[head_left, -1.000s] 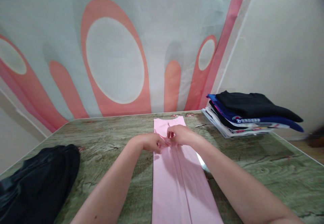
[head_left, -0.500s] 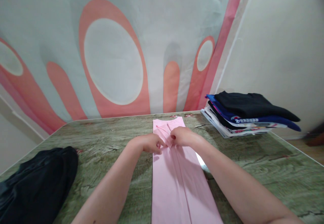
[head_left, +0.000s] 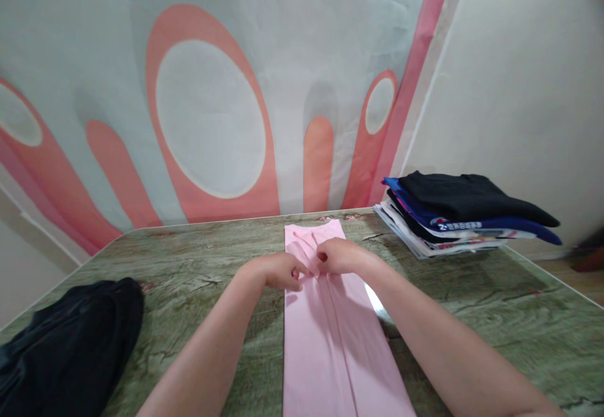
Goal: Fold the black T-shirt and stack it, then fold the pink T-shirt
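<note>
A pink shirt (head_left: 314, 348) lies lengthwise on the table, folded into a long narrow strip with its neckline at the far end. Two edges of fabric run down its middle. Just below the neckline, my left hand (head_left: 282, 270) pinches the cloth near the centre, fingers curled. Close beside it, my right hand (head_left: 337, 255) is closed in a pinch on the same layer, thumb against forefinger. The fabric between the hands is slightly creased, and the fingertips partly hide it.
Folded clothes (head_left: 462, 206) are stacked at the back right, black on top. Dark crumpled cloth (head_left: 70, 341) lies at the left front. The wood-patterned table (head_left: 189, 316) meets a wall hanging (head_left: 212, 115) with pink shapes. A bright reflection shows beside the shirt under my right forearm.
The camera view has shifted very slightly. Both hands stay at almost the same spot on the pink shirt, still pinching.
</note>
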`<state>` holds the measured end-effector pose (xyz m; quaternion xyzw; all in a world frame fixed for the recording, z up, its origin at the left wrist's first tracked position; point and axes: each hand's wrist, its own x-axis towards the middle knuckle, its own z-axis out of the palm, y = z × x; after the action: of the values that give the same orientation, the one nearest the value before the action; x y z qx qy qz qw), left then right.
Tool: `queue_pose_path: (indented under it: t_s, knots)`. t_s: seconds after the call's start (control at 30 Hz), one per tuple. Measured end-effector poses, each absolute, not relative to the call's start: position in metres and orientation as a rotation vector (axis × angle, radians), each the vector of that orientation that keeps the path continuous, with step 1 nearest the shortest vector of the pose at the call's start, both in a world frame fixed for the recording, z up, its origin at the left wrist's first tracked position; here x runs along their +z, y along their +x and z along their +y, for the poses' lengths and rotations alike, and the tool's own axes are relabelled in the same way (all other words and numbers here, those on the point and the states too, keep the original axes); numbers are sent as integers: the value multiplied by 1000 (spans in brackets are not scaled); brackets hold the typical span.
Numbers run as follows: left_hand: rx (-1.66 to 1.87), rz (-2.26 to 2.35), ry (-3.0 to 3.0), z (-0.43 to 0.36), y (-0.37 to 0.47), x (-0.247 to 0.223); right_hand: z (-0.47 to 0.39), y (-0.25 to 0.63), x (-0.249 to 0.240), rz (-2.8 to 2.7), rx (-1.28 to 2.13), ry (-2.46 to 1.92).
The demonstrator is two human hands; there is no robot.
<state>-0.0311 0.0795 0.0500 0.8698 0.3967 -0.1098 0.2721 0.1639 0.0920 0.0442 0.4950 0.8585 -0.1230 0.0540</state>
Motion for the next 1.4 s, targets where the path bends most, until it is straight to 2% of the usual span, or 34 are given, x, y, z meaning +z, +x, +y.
queue_pose_path:
  t_s: [0.5,0.8,0.97,1.03,1.2,1.4]
  knots:
    - [-301,1045,2342,81,-32,46,94,161,42,2486,-381,1582]
    - [-319,1054,2404,79,-26,44,94,153,27,2600,-584,1714]
    - [-267,1011,2134,83,-40,51,83,138,22,2617,-590,1811]
    - [-137,1125,2071,89,-48,49,78,136,25,2608,-529,1770]
    - [424,1857,2263,118,-49,18,70,135,35,2544,-358,1750]
    - [448,1959,2262,166,-20,-12,69,130,35,2519,-194,1723]
